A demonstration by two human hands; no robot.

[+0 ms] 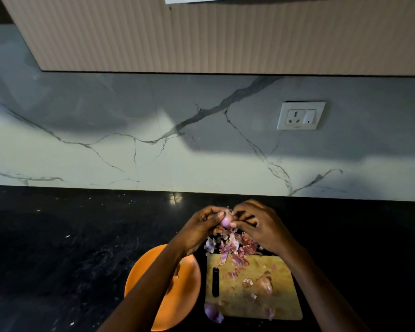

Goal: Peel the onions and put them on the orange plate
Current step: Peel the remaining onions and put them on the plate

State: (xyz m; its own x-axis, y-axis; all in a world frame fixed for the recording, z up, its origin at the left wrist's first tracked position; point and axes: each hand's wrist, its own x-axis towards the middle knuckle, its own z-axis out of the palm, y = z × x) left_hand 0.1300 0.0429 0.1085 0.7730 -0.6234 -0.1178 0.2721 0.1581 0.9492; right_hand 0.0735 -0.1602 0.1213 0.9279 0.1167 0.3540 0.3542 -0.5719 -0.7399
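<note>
My left hand (200, 227) grips a small purple onion (225, 219) held above the counter. My right hand (256, 226) pinches a strip of its skin at the onion's right side. Below them, a heap of purple onion peels (233, 250) lies at the far edge of the wooden cutting board (280, 305). An unpeeled brownish onion (265, 283) rests on the board. The orange plate (189, 283) sits left of the board, partly hidden by my left forearm. A purple onion piece (212, 312) lies at the board's near left corner.
A black-handled knife (215, 282) lies along the board's left edge. The black stone counter (58, 248) spreads to the left. Behind it rises a marble backsplash with a white socket (300, 115), under a ribbed cabinet (201, 32).
</note>
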